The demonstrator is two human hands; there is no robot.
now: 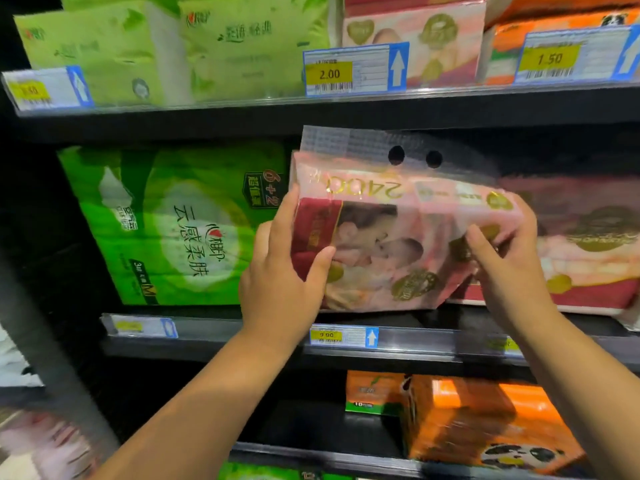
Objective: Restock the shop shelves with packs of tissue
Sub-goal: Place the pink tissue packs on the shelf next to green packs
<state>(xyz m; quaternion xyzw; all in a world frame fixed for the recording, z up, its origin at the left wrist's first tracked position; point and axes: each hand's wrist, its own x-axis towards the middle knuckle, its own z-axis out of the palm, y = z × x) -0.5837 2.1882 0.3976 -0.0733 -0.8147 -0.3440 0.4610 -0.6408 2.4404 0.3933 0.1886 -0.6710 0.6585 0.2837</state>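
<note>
Both the left hand (284, 282) and right hand (502, 268) grip a pink tissue pack (388, 233) on the middle shelf (242, 341), a green tissue pack (173, 223) at its nine o'clock.

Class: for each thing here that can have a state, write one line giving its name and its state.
pink pack, held tilted at the middle shelf
left hand, grips its left end
right hand, grips its right end
green pack, standing on that shelf
orange pack, shelved below
</note>
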